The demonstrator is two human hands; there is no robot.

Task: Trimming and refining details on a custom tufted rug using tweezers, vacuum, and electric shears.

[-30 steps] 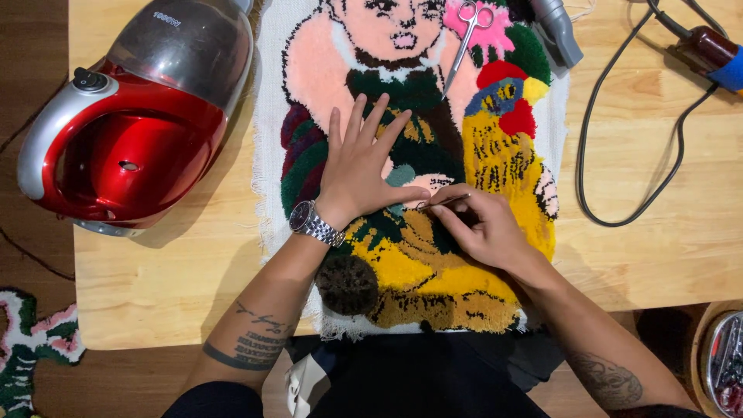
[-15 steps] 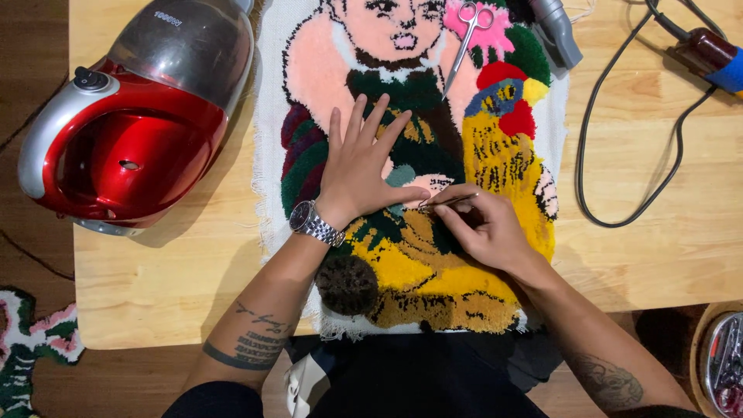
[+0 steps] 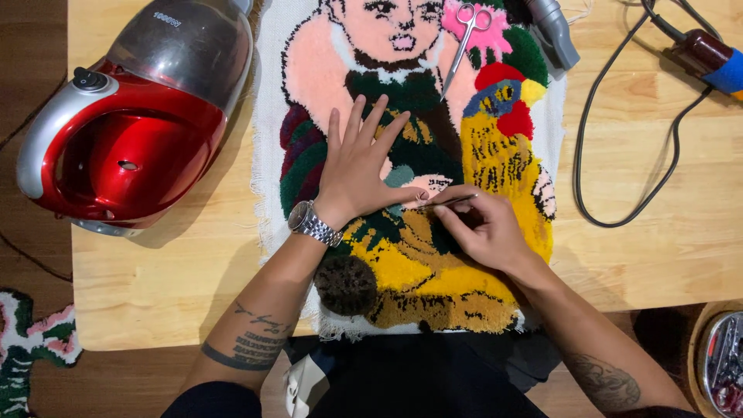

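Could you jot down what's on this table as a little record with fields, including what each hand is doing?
Surface: wooden table
Main piece: colourful tufted rug lying flat, picturing a figure and a parrot
Left hand: spread flat on the rug, wearing a metal wristwatch
Right hand: pinching a thin tool, tip at the rug beside the left thumb
On the rug's top: scissors
Left of rug: red vacuum cleaner
Right of rug: black cable

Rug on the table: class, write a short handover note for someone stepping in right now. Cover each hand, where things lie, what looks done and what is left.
Left hand: flat on the rug, fingers spread.
Right hand: grip on a thin tool, tip at the rug's middle.
Scissors lie on the rug's top; vacuum sits left of it on the table.
Done: rug looks fully tufted.
Left: probably detail work at the tool tip.
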